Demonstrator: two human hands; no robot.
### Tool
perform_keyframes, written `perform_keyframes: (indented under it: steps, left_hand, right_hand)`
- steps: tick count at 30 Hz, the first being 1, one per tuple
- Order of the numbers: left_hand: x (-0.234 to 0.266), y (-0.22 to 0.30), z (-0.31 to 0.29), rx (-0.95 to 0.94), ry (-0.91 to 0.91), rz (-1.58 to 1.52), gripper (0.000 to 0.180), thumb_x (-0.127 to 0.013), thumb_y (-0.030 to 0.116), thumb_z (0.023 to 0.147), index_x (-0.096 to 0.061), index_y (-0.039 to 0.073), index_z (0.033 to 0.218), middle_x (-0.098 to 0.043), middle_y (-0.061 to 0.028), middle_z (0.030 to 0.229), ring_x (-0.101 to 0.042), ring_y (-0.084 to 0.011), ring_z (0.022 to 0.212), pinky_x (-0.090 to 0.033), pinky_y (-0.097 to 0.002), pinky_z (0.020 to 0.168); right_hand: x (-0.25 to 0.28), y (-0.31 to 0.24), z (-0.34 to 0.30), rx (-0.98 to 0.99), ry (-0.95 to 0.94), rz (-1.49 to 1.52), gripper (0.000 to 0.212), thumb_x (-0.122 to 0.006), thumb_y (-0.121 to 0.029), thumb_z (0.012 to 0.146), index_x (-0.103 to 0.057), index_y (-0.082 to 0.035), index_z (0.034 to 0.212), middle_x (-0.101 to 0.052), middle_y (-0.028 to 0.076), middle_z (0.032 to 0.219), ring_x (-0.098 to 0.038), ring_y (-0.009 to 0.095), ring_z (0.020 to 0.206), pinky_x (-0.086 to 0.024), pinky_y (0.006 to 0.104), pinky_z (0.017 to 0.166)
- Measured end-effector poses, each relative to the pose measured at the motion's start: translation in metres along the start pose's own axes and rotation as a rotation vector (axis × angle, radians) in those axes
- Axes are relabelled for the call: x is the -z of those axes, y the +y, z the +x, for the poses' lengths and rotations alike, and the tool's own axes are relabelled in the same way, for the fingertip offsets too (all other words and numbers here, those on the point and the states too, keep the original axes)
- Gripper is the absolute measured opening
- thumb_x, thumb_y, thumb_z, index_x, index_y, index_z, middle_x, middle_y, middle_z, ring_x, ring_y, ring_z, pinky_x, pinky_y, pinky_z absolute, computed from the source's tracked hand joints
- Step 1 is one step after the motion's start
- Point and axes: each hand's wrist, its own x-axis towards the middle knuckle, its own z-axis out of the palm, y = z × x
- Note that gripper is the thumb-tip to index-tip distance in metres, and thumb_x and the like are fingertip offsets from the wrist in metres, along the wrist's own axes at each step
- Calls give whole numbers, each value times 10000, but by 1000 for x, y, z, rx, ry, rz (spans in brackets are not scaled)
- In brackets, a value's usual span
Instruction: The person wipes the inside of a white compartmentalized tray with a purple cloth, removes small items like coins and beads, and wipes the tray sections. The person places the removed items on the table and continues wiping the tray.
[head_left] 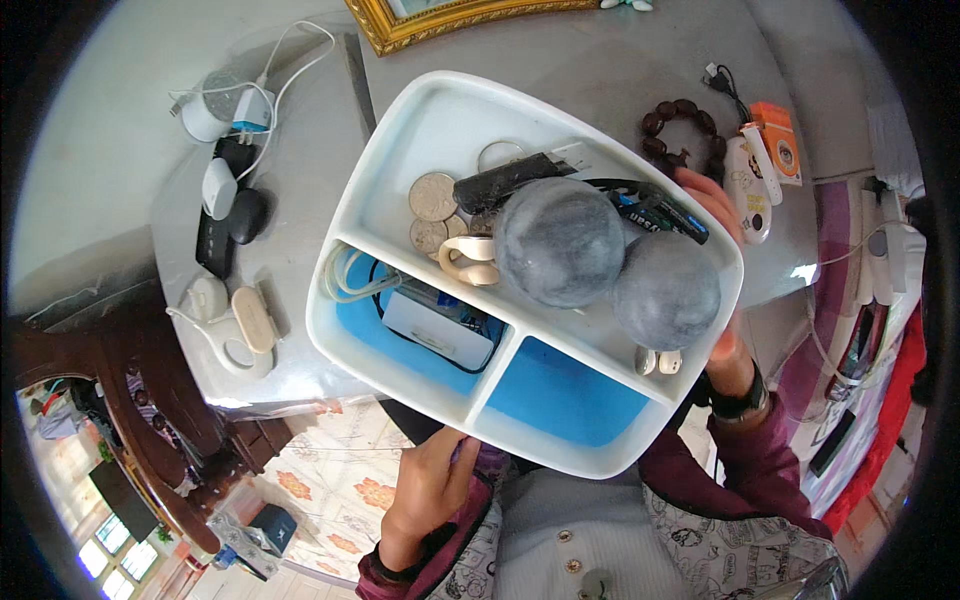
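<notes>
A white divided tray [400, 110] with blue floors in its two smaller compartments is held up over the grey table, turned at an angle. My left hand [430, 485] grips its near edge, fingertips partly hidden beneath. My right hand [712, 203] wraps the right end, much of it behind the tray. In the large compartment lie two grey marbled balls [560, 243], several coins [433, 197], a beige clip-shaped piece [468, 262], a black stick-like object [508, 180] and two small earbud-like pieces [658, 361]. A white box [437, 330] and a coiled pale cable [350, 275] fill the left small compartment.
On the left of the table [300, 330] lie a black power strip [213, 245], chargers and white cables. A brown bead bracelet [690, 115], an orange box [779, 145] and a white device [747, 190] lie right. A gilt frame [400, 35] stands at the back.
</notes>
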Motion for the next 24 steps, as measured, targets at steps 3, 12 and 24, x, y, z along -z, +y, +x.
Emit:
perform_keyframes:
  steps: [3,12,24]
  left_hand:
    - [7,13,3,15,-68,-124,185,-645,16,931,-638,-28,1111,-681,-241,899,-676,-423,773,-537,-384,666]
    - [-12,61,28,-438,-631,-717,209,-620,-48,937,-594,10,1136,-619,-118,948,-626,-289,812,-506,-349,717]
    - [12,-11,89,-692,979,12,749,-630,377,931,-315,11,1503,-335,-308,1507,-357,-439,1408,-312,-535,1148]
  right_hand:
    - [17,-40,-29,-79,246,-140,727,-539,-672,898,-504,-22,1221,-487,171,1199,-518,266,1060,-429,403,918]
    - [7,-130,-55,-42,-588,16,338,-845,-232,815,-710,-23,1044,-659,132,1153,-661,298,1035,-516,404,861]
    - [2,-189,-14,49,-225,501,301,-651,-171,905,-606,19,1134,-598,254,1178,-621,391,1043,-465,530,912]
